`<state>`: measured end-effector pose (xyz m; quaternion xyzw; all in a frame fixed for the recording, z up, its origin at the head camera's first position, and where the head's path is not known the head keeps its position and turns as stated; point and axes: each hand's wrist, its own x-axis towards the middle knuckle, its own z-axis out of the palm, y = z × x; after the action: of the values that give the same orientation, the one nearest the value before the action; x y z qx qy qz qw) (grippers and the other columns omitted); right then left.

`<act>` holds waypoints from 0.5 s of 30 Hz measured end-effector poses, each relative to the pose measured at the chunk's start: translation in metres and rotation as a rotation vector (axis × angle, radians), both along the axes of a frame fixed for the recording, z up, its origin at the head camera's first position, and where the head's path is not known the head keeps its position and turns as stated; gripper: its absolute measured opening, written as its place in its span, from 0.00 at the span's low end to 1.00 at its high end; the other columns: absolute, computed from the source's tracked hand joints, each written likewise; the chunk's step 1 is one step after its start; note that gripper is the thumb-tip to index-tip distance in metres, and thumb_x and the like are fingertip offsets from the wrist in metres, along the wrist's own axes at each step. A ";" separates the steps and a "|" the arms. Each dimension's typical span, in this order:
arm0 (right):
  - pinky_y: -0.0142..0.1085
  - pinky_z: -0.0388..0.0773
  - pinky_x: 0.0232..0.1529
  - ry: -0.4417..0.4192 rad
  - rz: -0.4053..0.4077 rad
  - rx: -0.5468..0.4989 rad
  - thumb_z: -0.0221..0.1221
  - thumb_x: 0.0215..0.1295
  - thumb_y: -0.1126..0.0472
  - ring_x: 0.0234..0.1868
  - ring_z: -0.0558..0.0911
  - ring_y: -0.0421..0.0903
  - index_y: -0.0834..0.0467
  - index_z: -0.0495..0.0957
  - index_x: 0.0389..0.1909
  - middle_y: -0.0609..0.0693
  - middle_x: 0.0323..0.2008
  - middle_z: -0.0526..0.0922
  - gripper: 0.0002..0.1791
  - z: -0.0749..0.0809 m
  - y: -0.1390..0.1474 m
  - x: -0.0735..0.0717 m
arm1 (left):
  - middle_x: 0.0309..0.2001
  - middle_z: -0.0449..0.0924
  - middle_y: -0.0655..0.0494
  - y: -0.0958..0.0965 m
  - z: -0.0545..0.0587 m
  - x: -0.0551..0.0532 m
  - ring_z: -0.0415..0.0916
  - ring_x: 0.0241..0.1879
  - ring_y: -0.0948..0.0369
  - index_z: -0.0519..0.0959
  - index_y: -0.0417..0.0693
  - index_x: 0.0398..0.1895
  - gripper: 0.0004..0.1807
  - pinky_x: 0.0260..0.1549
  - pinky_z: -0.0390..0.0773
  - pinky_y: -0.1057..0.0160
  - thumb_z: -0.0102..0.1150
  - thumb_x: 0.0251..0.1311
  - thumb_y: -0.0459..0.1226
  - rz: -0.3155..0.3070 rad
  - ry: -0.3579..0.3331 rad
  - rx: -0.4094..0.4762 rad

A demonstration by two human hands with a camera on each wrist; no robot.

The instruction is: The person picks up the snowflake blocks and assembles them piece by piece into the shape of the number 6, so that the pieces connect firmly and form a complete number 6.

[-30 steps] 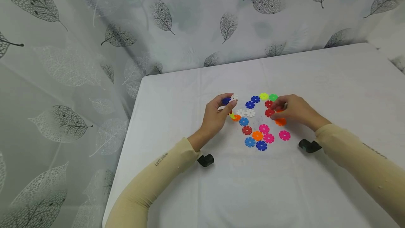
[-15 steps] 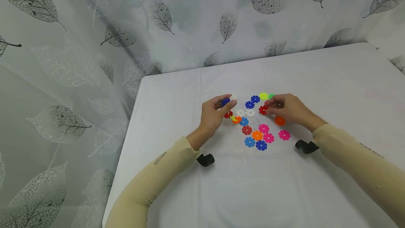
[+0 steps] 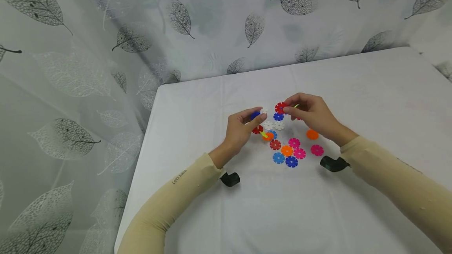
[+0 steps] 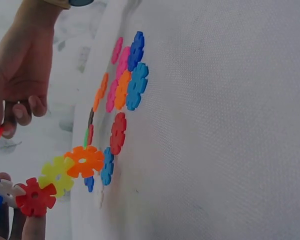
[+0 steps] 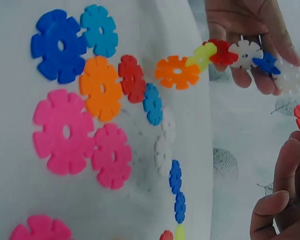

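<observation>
Red disc [image 3: 280,108] lifted closer to my left hand [image 3: 238,131], pinched in my right hand [image 3: 312,115], left gripping a disc chain [image 5: 246,54], bent lengthwise, orange end [image 5: 177,72] pointing tableward.

discs [image 3: 287,151] lie on the table [image 3: 268,211], curtain [image 3: 212,22] behind.

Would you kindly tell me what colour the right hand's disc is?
The disc is red; it shows best in the head view.

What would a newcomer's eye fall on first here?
The chain of coloured discs in the left hand catches the eye first. Opposite it, the right hand pinches a red disc. On the white table, nearer the person, pink discs stand out.
</observation>
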<state>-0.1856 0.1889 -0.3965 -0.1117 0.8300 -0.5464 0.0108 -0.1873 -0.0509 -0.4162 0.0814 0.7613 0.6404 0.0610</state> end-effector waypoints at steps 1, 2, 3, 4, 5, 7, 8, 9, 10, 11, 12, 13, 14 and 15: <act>0.33 0.81 0.41 0.011 -0.002 -0.007 0.64 0.70 0.57 0.39 0.83 0.51 0.59 0.80 0.54 0.54 0.46 0.84 0.16 0.001 -0.002 0.000 | 0.45 0.87 0.62 0.000 0.000 0.000 0.82 0.48 0.66 0.84 0.55 0.59 0.21 0.47 0.82 0.62 0.68 0.63 0.48 -0.001 -0.004 -0.001; 0.33 0.81 0.41 0.021 -0.005 -0.012 0.64 0.70 0.57 0.38 0.83 0.50 0.59 0.80 0.54 0.54 0.45 0.84 0.16 0.001 -0.003 0.000 | 0.46 0.87 0.61 0.000 0.000 0.000 0.82 0.48 0.66 0.84 0.54 0.59 0.21 0.47 0.82 0.63 0.68 0.64 0.48 -0.004 -0.006 -0.001; 0.33 0.81 0.40 0.030 -0.006 -0.017 0.64 0.70 0.57 0.38 0.83 0.49 0.59 0.80 0.54 0.53 0.45 0.84 0.16 0.002 -0.005 -0.001 | 0.46 0.87 0.61 -0.001 0.000 0.001 0.82 0.48 0.65 0.84 0.54 0.59 0.21 0.48 0.82 0.63 0.68 0.64 0.48 -0.009 -0.009 0.004; 0.32 0.81 0.40 0.038 -0.009 -0.021 0.64 0.70 0.57 0.37 0.83 0.48 0.59 0.80 0.54 0.53 0.45 0.84 0.16 0.002 -0.006 -0.001 | 0.46 0.87 0.61 -0.001 -0.001 0.001 0.82 0.48 0.65 0.84 0.53 0.59 0.21 0.48 0.81 0.63 0.67 0.64 0.48 -0.013 -0.011 0.009; 0.32 0.80 0.39 0.045 -0.011 -0.024 0.64 0.70 0.57 0.37 0.83 0.47 0.59 0.80 0.54 0.53 0.44 0.84 0.16 0.002 -0.007 -0.001 | 0.46 0.88 0.61 -0.001 0.000 0.001 0.83 0.48 0.65 0.84 0.53 0.59 0.21 0.48 0.81 0.63 0.67 0.64 0.47 -0.017 -0.011 0.011; 0.31 0.80 0.38 0.058 -0.011 -0.031 0.65 0.70 0.58 0.37 0.83 0.48 0.59 0.80 0.54 0.52 0.44 0.84 0.15 0.001 -0.008 -0.001 | 0.45 0.88 0.62 -0.001 0.000 0.002 0.83 0.48 0.65 0.84 0.54 0.58 0.20 0.48 0.81 0.63 0.67 0.64 0.47 -0.024 -0.012 0.017; 0.31 0.80 0.38 0.063 -0.007 -0.038 0.65 0.70 0.58 0.37 0.83 0.49 0.59 0.80 0.54 0.53 0.44 0.85 0.15 0.001 -0.009 -0.001 | 0.45 0.88 0.63 -0.001 0.000 0.002 0.83 0.48 0.65 0.84 0.54 0.58 0.20 0.48 0.81 0.63 0.67 0.65 0.47 -0.027 -0.012 0.019; 0.31 0.80 0.38 0.067 -0.004 -0.044 0.65 0.70 0.59 0.37 0.83 0.50 0.59 0.81 0.53 0.53 0.44 0.85 0.15 0.001 -0.010 -0.001 | 0.45 0.88 0.62 -0.001 0.001 0.002 0.83 0.48 0.65 0.85 0.54 0.58 0.20 0.48 0.81 0.63 0.67 0.65 0.47 -0.030 -0.012 0.021; 0.31 0.80 0.38 0.071 -0.001 -0.048 0.65 0.70 0.59 0.37 0.83 0.51 0.59 0.81 0.53 0.53 0.44 0.85 0.15 0.001 -0.011 -0.001 | 0.44 0.88 0.62 -0.002 0.000 0.002 0.83 0.47 0.65 0.85 0.54 0.58 0.20 0.48 0.81 0.63 0.67 0.65 0.47 -0.031 -0.012 0.019; 0.31 0.80 0.38 0.073 0.002 -0.052 0.65 0.69 0.59 0.37 0.83 0.52 0.59 0.81 0.53 0.53 0.44 0.85 0.14 0.000 -0.011 -0.001 | 0.45 0.88 0.61 -0.002 0.001 0.002 0.83 0.47 0.65 0.85 0.54 0.58 0.20 0.48 0.82 0.63 0.67 0.65 0.47 -0.034 -0.013 0.021; 0.31 0.80 0.38 0.075 0.005 -0.055 0.65 0.69 0.60 0.37 0.83 0.52 0.59 0.81 0.53 0.53 0.44 0.85 0.14 0.000 -0.012 -0.001 | 0.45 0.88 0.60 -0.002 0.000 0.002 0.83 0.47 0.65 0.85 0.54 0.58 0.20 0.48 0.82 0.63 0.67 0.65 0.47 -0.036 -0.013 0.023; 0.30 0.80 0.38 0.078 0.007 -0.059 0.65 0.69 0.60 0.37 0.83 0.52 0.59 0.81 0.53 0.53 0.44 0.85 0.14 0.000 -0.012 -0.001 | 0.45 0.88 0.59 -0.002 0.000 0.003 0.83 0.47 0.65 0.84 0.53 0.58 0.20 0.47 0.82 0.62 0.67 0.65 0.47 -0.038 -0.015 0.023; 0.30 0.80 0.38 0.079 0.007 -0.062 0.65 0.69 0.60 0.37 0.83 0.53 0.59 0.81 0.52 0.53 0.44 0.85 0.14 0.000 -0.013 0.000 | 0.45 0.88 0.58 -0.002 0.000 0.003 0.83 0.47 0.65 0.84 0.53 0.58 0.20 0.47 0.82 0.62 0.67 0.65 0.47 -0.040 -0.017 0.023; 0.30 0.80 0.39 0.081 0.007 -0.065 0.65 0.69 0.60 0.37 0.83 0.53 0.59 0.81 0.52 0.53 0.44 0.85 0.14 0.000 -0.014 0.000 | 0.45 0.88 0.57 -0.002 0.001 0.003 0.83 0.47 0.64 0.84 0.53 0.58 0.20 0.47 0.82 0.62 0.67 0.65 0.46 -0.041 -0.020 0.022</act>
<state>-0.1860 0.1750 -0.3964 -0.1370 0.8113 -0.5679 -0.0243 -0.1845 -0.0530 -0.4156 0.0914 0.7516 0.6482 0.0809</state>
